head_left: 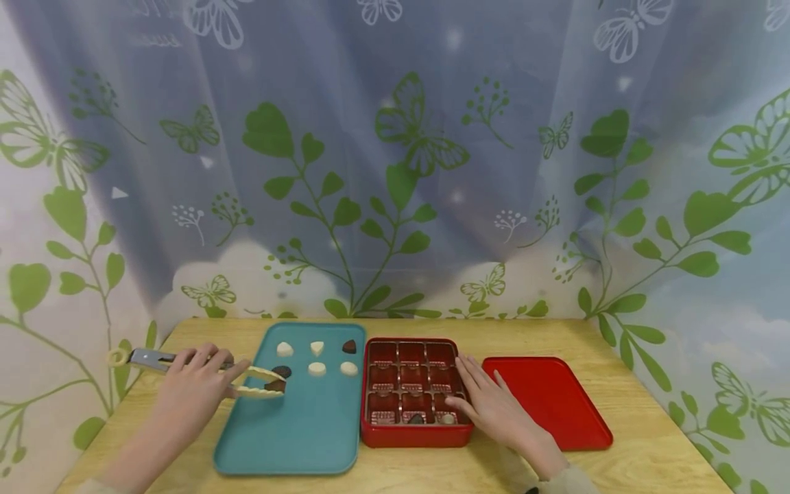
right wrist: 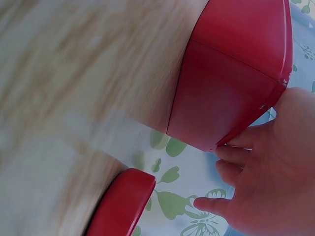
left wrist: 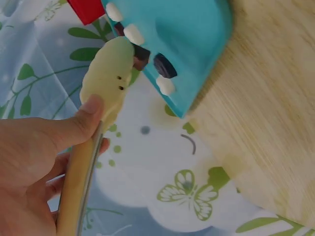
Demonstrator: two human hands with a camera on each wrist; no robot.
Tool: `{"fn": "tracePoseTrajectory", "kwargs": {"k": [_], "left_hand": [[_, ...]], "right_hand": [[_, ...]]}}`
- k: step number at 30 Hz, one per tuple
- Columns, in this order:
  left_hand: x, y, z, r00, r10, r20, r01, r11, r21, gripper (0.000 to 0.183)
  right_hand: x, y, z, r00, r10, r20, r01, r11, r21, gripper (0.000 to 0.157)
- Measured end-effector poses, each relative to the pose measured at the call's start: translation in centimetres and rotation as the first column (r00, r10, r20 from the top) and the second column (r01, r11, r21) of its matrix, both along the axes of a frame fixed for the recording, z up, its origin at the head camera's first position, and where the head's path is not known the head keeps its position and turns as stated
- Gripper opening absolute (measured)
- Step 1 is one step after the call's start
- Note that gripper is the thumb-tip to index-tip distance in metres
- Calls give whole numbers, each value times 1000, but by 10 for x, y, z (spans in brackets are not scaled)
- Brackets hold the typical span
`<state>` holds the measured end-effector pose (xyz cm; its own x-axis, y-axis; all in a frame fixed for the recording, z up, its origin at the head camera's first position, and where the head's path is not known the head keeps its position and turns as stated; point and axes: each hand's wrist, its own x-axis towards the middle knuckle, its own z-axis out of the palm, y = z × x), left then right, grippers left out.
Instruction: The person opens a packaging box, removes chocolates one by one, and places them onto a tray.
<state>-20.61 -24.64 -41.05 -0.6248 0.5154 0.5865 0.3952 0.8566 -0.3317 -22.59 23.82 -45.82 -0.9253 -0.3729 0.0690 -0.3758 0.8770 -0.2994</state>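
Note:
My left hand (head_left: 200, 374) grips a pair of tongs (left wrist: 106, 73) with cream, scalloped tips and a grey metal handle. Between the tips sits a brown chocolate (head_left: 276, 386), over the left part of the blue tray (head_left: 296, 439). Just beyond it on the tray lies a round dark chocolate (head_left: 282, 371). My right hand (head_left: 494, 405) rests along the right side of the red box (head_left: 416, 436), fingers extended at its rim. Clear dividers split the box into several compartments. A dark chocolate (head_left: 416, 418) lies in the front middle one, a pale chocolate (head_left: 447, 419) in the front right one.
Several white chocolates (head_left: 317, 369) and a dark triangular chocolate (head_left: 349, 346) are in rows on the tray's far half. A flat red lid (head_left: 555, 401) lies right of the box, partly behind my right hand. A butterfly-print curtain (head_left: 395, 206) hangs behind the wooden table (head_left: 654, 446).

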Motion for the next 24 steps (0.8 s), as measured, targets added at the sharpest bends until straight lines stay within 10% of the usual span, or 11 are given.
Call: {"fn": "tracePoseTrajectory", "kwargs": {"k": [17,24], "left_hand": [[7,-1,-4,968,136,213,-108,985,-138,45],[7,3,-2,987,83,139,-73,994,-79,58]], "right_hand": [[0,-1,4,1000,6,4,-6,1000,-17,85],[1,0,2,1000,8,17,-8,1000,-24,83]]}}
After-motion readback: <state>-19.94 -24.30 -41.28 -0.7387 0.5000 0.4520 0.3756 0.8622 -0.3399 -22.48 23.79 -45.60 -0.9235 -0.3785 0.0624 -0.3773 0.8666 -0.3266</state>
